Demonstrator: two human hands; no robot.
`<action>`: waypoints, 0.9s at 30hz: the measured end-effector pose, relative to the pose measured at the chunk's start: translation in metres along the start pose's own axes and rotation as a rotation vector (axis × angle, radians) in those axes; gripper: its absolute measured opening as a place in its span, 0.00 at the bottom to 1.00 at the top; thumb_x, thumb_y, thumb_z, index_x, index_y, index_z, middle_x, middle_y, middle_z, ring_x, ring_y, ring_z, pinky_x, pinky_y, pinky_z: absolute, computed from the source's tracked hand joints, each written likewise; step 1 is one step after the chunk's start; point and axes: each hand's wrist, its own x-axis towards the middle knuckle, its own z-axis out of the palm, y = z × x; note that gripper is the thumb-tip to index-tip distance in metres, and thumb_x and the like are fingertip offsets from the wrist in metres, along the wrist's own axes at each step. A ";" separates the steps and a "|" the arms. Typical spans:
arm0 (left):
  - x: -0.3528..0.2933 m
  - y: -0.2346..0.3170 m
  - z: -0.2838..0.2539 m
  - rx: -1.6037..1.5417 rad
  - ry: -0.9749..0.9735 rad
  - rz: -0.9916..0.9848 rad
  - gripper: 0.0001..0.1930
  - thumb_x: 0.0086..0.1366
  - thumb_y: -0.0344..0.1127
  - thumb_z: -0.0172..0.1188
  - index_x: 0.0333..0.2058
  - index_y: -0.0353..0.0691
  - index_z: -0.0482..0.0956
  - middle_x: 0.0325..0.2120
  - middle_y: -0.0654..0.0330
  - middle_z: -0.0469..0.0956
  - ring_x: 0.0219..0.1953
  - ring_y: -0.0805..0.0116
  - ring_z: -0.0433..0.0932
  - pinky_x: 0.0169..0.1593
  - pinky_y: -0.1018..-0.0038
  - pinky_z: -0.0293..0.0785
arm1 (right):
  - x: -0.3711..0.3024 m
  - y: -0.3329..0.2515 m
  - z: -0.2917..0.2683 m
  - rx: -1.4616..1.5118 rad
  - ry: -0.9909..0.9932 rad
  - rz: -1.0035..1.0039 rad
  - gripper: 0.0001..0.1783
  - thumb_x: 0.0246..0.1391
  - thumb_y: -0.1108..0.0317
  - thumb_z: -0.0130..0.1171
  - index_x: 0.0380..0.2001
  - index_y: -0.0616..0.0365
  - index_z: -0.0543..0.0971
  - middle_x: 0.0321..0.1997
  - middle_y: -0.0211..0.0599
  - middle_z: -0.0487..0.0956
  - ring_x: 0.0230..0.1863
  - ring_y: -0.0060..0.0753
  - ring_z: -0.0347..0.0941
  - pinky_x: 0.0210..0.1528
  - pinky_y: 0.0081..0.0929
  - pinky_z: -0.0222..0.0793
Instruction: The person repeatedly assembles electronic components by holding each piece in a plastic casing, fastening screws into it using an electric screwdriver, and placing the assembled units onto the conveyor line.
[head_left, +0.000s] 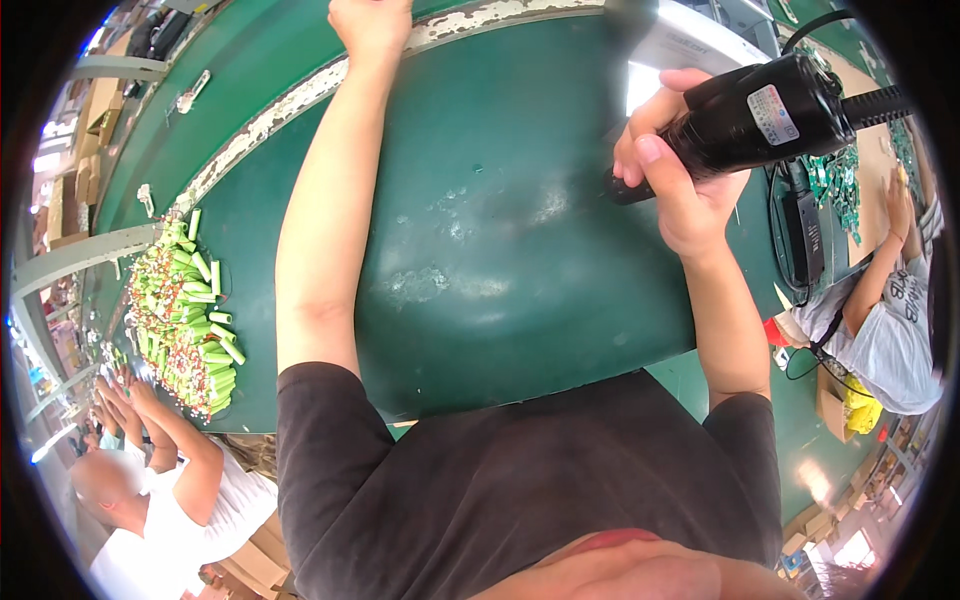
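Note:
My right hand [680, 170] is wrapped round a black corded power tool [760, 118]. The tool has a thick rounded body, a pale label and a ribbed cable sleeve at its right end; its exact kind does not show. It is held above the right side of the green work table [520, 300]. My left arm stretches across the table to its far edge. There my left hand [372, 25] is cut off by the top of the picture, so its fingers and anything in them are hidden.
A heap of green cylinders with thin red and white wires [185, 320] lies at the left. A chipped metal rail [290, 105] runs along the far side. A black power adapter [803, 235] and green circuit boards [835, 185] are at the right. Other people work on both sides.

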 end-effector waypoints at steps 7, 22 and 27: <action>0.012 -0.003 -0.031 0.217 0.137 0.008 0.15 0.64 0.26 0.67 0.49 0.29 0.82 0.34 0.57 0.87 0.37 0.74 0.83 0.44 0.78 0.79 | 0.000 -0.003 0.000 0.006 -0.002 -0.013 0.28 0.58 0.81 0.55 0.63 0.64 0.65 0.27 0.37 0.73 0.23 0.26 0.70 0.30 0.30 0.73; 0.000 0.027 -0.014 0.634 0.129 0.246 0.11 0.58 0.24 0.63 0.41 0.40 0.84 0.42 0.52 0.78 0.49 0.52 0.78 0.56 0.62 0.74 | 0.001 -0.002 -0.008 0.014 0.021 -0.001 0.29 0.59 0.79 0.56 0.64 0.63 0.65 0.27 0.36 0.73 0.23 0.26 0.69 0.30 0.29 0.72; -0.005 0.012 -0.015 0.728 -0.179 0.414 0.11 0.58 0.28 0.63 0.40 0.38 0.84 0.42 0.49 0.79 0.48 0.47 0.78 0.55 0.59 0.75 | 0.002 -0.001 0.000 0.027 0.012 -0.022 0.29 0.61 0.77 0.57 0.64 0.63 0.65 0.27 0.37 0.73 0.23 0.28 0.71 0.30 0.29 0.73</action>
